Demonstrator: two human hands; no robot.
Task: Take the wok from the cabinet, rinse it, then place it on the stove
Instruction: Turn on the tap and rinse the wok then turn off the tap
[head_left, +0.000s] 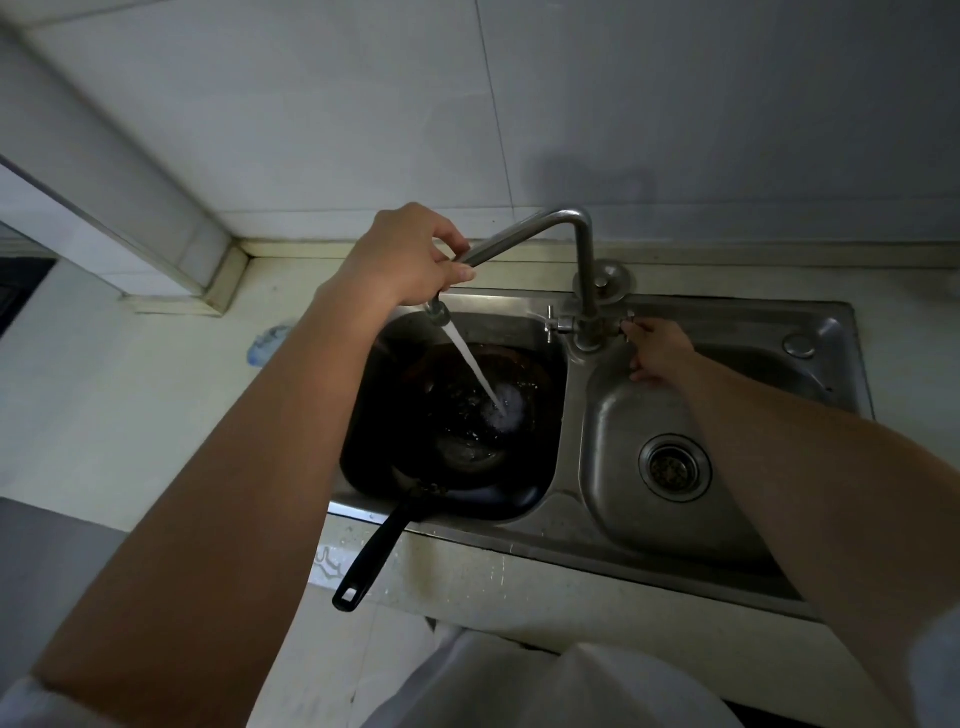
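No text, brand or number can be read anywhere — the bluish patch (267, 343) on the counter (156, 415) left of the left hand (410, 254) is too blurred, and the white squiggle (328, 564) well below that hand forms no legible letters

The left basin (509, 327) is almost wholly filled by the wok (457, 415), so little room is left along its walls. From above it is crossed by the faucet spout (519, 234), gripped by the left hand (410, 254), and by the water stream (475, 369). The front edge is barred by the wok handle (371, 551), which juts past the counter lip. The right basin (618, 431) is spanned by the right forearm (805, 467); its back is blocked by the right hand (657, 353), which pinches the tap valve (626, 318). Open counter (156, 405) is offered left of the sink, beside a small blue object (267, 343)
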